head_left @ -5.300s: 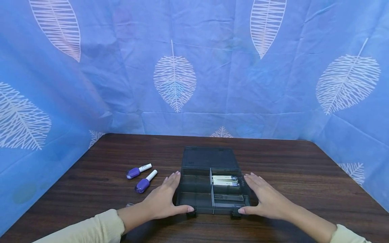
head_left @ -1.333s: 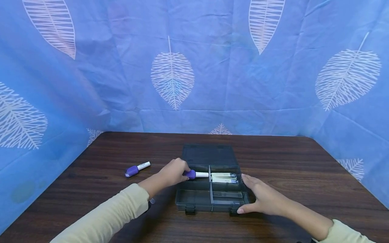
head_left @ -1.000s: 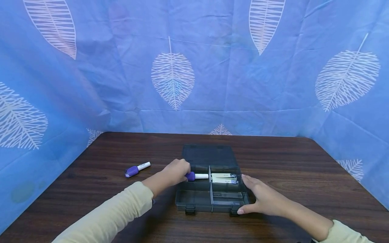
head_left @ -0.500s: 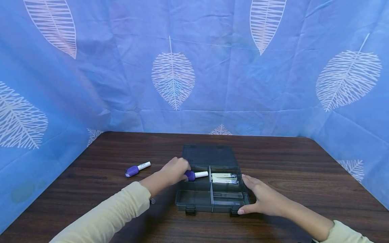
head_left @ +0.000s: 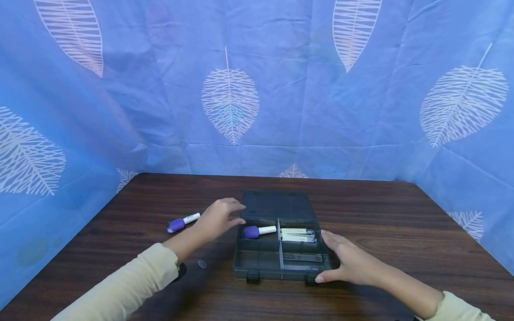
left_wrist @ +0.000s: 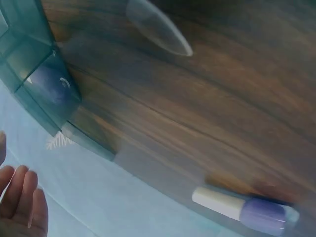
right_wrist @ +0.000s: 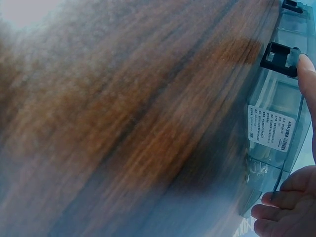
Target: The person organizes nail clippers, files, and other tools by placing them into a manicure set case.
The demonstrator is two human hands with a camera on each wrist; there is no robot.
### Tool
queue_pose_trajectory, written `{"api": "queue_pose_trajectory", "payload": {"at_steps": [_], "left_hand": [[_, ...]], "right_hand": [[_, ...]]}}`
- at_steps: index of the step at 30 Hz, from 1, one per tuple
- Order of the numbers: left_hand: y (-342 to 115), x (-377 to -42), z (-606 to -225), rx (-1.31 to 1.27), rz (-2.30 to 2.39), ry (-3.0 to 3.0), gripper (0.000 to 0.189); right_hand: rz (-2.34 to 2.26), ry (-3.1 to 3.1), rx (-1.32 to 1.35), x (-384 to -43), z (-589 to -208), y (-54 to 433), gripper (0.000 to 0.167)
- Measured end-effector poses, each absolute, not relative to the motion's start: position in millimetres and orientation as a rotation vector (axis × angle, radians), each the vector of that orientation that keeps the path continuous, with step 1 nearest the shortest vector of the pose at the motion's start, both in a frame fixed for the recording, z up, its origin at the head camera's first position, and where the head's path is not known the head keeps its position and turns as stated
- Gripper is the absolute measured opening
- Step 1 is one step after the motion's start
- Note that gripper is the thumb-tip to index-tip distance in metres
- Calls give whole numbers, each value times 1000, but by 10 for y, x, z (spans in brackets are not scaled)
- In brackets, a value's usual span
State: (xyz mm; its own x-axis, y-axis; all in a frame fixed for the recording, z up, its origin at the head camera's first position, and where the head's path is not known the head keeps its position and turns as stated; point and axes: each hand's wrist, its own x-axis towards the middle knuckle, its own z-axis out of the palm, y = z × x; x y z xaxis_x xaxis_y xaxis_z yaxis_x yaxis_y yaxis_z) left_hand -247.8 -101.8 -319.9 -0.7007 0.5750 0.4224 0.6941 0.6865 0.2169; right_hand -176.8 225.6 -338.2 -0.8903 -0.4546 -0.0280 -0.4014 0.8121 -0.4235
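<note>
A dark translucent compartment box lies with its lid folded back on the table. In its back left compartment rests a purple nail polish bottle with a white cap. Two pale nail clippers lie in the back right one, and a flat clear strip in the front right. My left hand hovers at the box's left edge, fingers extended and holding nothing. My right hand touches the box's right side with straight fingers, its thumb at the front right latch.
A second purple nail polish bottle lies on the wooden table behind my left wrist. A small clear oval piece lies left of the box. A blue leaf-print cloth hangs behind and beside the table.
My left hand has carried one nail polish bottle into the back left compartment, let it go, and drawn back up and left. The right hand has stayed at the box.
</note>
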Motion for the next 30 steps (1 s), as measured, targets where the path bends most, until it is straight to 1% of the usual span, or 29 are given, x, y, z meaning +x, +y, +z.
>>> {"api": "queue_pose_trajectory", "payload": {"at_steps": [13, 30], "left_hand": [[-1353, -2458, -3155, -848, -666, -2410, 34], [-2006, -2445, -3358, -524, -713, -2519, 36]], "right_hand": [[-626, 2881, -687, -1760, -3389, 2245, 111], [-616, 2889, -683, -1761, -3380, 2235, 112]]}}
